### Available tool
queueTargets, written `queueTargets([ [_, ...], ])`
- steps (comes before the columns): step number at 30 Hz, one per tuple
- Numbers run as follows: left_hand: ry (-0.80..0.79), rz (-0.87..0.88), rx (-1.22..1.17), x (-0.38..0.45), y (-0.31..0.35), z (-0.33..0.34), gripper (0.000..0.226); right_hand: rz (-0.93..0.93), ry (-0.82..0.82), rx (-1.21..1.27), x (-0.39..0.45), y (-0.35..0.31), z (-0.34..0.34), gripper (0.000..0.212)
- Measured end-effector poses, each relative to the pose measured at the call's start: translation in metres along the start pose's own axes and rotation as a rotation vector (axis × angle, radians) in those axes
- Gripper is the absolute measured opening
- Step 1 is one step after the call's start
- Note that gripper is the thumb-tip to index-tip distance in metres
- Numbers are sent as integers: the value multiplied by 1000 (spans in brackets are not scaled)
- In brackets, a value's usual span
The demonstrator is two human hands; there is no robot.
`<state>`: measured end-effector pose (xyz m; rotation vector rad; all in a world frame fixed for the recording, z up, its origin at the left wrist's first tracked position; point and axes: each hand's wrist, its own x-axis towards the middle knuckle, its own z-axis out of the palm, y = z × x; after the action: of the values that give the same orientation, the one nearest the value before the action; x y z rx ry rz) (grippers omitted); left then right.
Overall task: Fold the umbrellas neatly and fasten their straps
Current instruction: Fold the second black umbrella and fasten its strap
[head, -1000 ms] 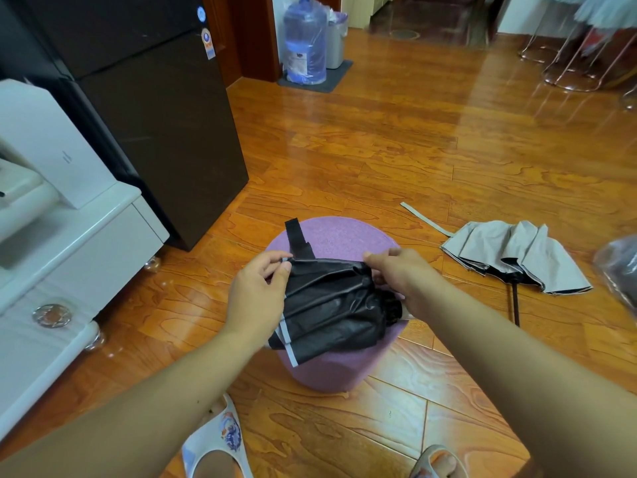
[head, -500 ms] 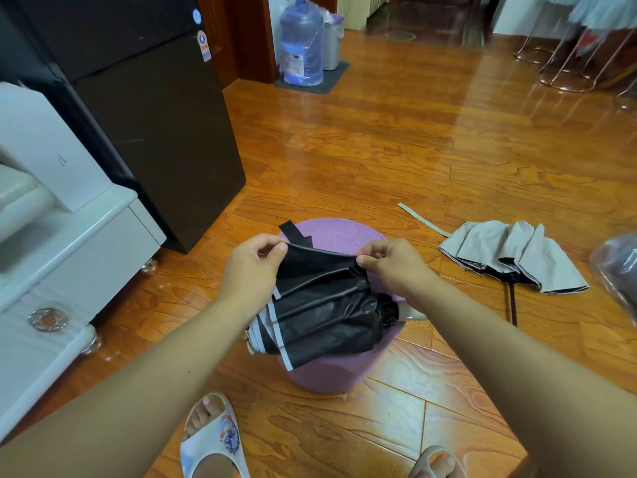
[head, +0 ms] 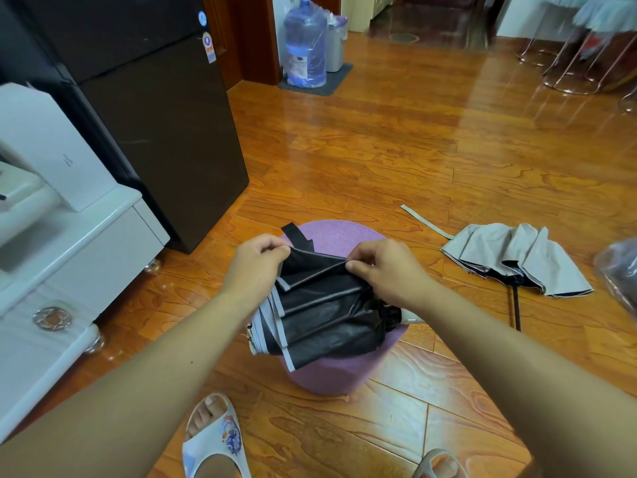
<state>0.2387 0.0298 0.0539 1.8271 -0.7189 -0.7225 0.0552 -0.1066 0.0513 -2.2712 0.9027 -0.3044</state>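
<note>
Black umbrella (head: 324,319), pinched by both hands' fingers (head: 358,267), rests on purple stool (head: 341,232), wooden floor (head: 396,157).

an umbrella (head: 324,315) lies on a stool (head: 341,377), with the left hand (head: 255,270) and right hand (head: 386,270) at its far edge. a second umbrella (head: 517,260) lies on the floor (head: 396,150) to the right. a fridge (head: 155,125) stands behind on the left, a cabinet (head: 69,263) nearer left.

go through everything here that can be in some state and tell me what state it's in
Black umbrella: collapsed on the purple stool, half pleated, strap loose.
Left hand: pinching a canopy fold.
Right hand: pinching the same fold.
Grey umbrella: on the floor, unfolded, strap undone.
</note>
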Motion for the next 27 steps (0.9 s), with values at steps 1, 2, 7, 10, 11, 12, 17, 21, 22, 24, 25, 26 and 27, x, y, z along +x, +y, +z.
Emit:
queueTargets([
  [1,-24,13,2,-1,0,-1,17,37,20,31,1,-1,1,8],
  [2,-47,27,7,-2,-1,-1,20,64,33,50,3,-3,3,9],
  [7,-199,102,-54,-11,-8,-5,34,186,54,91,12,-5,12,15],
  [10,-251,146,-33,-14,-10,-8,38,239,54,126,18,-3,17,18],
  [11,-258,161,-17,-13,-10,-9,42,249,56,127,19,-3,19,18],
  [12,-268,173,1,-13,-11,-10,46,256,60,127,20,-2,20,17],
  [17,-296,212,159,-11,-13,-15,44,296,51,187,21,-4,20,14],
  [21,-61,194,114,-7,-12,-3,15,254,86,204,15,-5,20,9],
  [22,-20,172,66,-6,-10,-1,12,250,129,212,11,-5,20,9],
  [24,21,144,-8,-3,-10,2,9,289,186,230,4,-4,19,18],
  [25,29,141,-24,-2,-11,2,9,317,176,247,1,-2,18,20],
  [26,33,141,-34,-1,-12,2,9,342,147,258,-1,0,18,21],
  [27,35,137,-44,-1,-13,3,9,364,111,254,-3,2,18,20],
])
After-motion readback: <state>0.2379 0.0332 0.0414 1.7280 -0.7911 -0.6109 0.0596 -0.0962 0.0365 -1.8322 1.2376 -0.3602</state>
